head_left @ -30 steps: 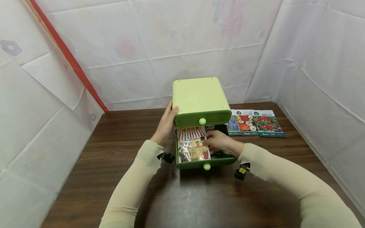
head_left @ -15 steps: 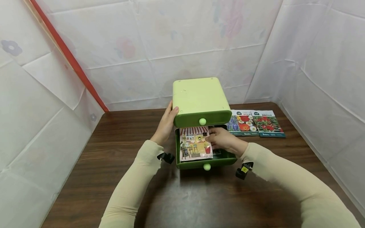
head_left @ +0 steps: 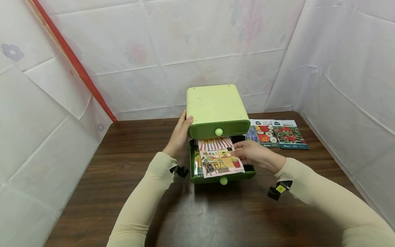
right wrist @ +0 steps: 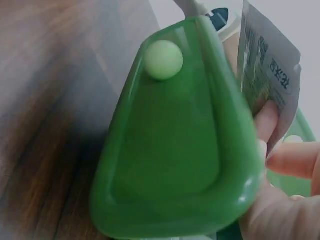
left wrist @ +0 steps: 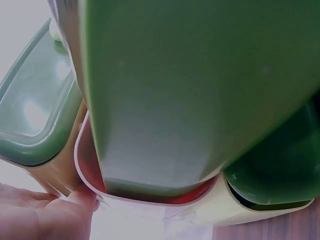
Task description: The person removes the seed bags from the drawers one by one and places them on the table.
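A pale green drawer cabinet [head_left: 216, 103] stands at the back of the table, its lower drawer [head_left: 200, 180] pulled out below the shut top one. My left hand [head_left: 178, 137] rests against the cabinet's left side, the thumb near its front corner. With thumb and fingers my right hand [head_left: 254, 154] pinches the right edge of a seed packet [head_left: 217, 159] with a striped awning picture, tilted over the drawer. Its grey printed back [right wrist: 272, 70] shows in the right wrist view. Under it, at the drawer's left, part of another packet [head_left: 197, 163] shows.
Several flower seed packets [head_left: 290, 133] lie side by side on the wooden table [head_left: 132, 154], right of the cabinet. White sheeting [head_left: 154, 51] with a red strip hangs behind and along both sides. The drawer's round knob [head_left: 223, 180] juts forward.
My right hand has shifted right with the awning packet, which slid off the drawer's left side and uncovered part of another packet. My left hand and the cabinet have stayed in place.
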`<move>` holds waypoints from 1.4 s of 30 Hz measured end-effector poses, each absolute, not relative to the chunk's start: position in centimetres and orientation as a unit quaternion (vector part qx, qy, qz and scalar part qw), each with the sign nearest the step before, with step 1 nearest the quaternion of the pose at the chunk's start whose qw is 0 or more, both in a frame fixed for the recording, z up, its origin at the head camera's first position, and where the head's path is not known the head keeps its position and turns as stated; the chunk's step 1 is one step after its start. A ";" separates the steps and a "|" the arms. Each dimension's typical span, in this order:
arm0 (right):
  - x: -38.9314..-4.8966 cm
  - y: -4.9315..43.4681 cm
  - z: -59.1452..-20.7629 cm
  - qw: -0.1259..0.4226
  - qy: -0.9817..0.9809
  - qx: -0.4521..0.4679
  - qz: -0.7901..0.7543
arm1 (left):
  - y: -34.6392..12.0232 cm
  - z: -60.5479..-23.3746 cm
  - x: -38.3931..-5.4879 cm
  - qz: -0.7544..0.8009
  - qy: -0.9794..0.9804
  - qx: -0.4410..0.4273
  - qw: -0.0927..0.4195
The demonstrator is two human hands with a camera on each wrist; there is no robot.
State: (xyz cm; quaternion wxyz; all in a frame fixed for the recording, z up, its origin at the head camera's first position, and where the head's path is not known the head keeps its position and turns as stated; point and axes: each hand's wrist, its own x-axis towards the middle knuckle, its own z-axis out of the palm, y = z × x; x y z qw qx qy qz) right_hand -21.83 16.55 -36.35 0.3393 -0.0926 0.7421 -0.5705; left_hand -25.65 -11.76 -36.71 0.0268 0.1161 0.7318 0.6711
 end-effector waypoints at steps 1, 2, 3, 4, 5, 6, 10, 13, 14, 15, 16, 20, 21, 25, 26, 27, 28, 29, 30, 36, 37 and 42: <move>-21.6 16.7 -36.2 0.343 0.738 -0.092 -0.573 | -11.8 -36.7 -25.7 0.671 0.732 0.117 0.026; -21.3 16.9 -36.1 0.347 0.734 -0.094 -0.576 | -11.8 -36.7 -25.7 0.671 0.732 0.116 0.025; -21.0 17.1 -35.9 0.352 0.729 -0.094 -0.579 | -11.8 -36.7 -25.7 0.671 0.732 0.115 0.024; -20.8 17.3 -35.8 0.357 0.724 -0.097 -0.582 | -11.8 -36.7 -25.7 0.671 0.732 0.115 0.023; -20.5 17.5 -35.7 0.362 0.721 -0.098 -0.583 | -11.8 -36.7 -25.7 0.672 0.732 0.114 0.023; -20.2 17.6 -35.5 0.365 0.718 -0.101 -0.585 | -11.8 -36.7 -25.7 0.673 0.731 0.114 0.023; -19.1 18.3 -34.7 0.367 0.721 -0.118 -0.576 | -11.7 -36.8 -25.8 0.676 0.728 0.115 0.022; -18.4 19.0 -33.9 0.365 0.723 -0.128 -0.573 | -11.7 -36.8 -25.7 0.674 0.729 0.113 0.024; -18.2 19.2 -33.6 0.363 0.722 -0.133 -0.574 | -11.7 -36.8 -25.7 0.673 0.731 0.112 0.025; -18.0 19.5 -33.3 0.359 0.722 -0.139 -0.574 | -11.7 -36.7 -25.7 0.673 0.731 0.111 0.027; -17.9 19.8 -33.0 0.355 0.720 -0.144 -0.579 | -11.7 -36.6 -25.6 0.672 0.732 0.108 0.030; -17.6 21.3 -31.8 0.324 0.713 -0.159 -0.601 | -11.7 -35.8 -25.1 0.668 0.736 0.101 0.041; -17.6 21.7 -31.5 0.314 0.713 -0.158 -0.607 | -11.6 -35.5 -24.9 0.667 0.736 0.101 0.044; -18.0 23.3 -30.9 0.273 0.709 -0.145 -0.634 | -11.4 -34.3 -24.0 0.663 0.740 0.101 0.049; -18.2 23.7 -30.9 0.263 0.706 -0.146 -0.641 | -11.3 -34.3 -23.9 0.663 0.740 0.102 0.049; -18.4 24.2 -30.9 0.252 0.704 -0.145 -0.648 | -11.3 -34.4 -24.0 0.664 0.739 0.104 0.049; -18.6 24.7 -31.0 0.240 0.703 -0.145 -0.654 | -11.4 -34.6 -24.1 0.667 0.736 0.105 0.049; -18.7 25.1 -31.1 0.228 0.703 -0.141 -0.659 | -11.4 -34.9 -24.3 0.669 0.734 0.107 0.048; -19.0 25.6 -31.3 0.215 0.703 -0.138 -0.663 | -11.4 -35.2 -24.5 0.671 0.732 0.109 0.047; -20.5 28.3 -33.0 0.160 0.704 -0.083 -0.687 | -11.5 -36.6 -25.5 0.676 0.728 0.108 0.036; -20.7 28.7 -33.3 0.157 0.701 -0.074 -0.691 | -11.5 -36.6 -25.5 0.677 0.727 0.108 0.034; -21.7 30.1 -35.3 0.150 0.694 -0.033 -0.703 | -11.3 -36.7 -25.6 0.683 0.722 0.109 0.033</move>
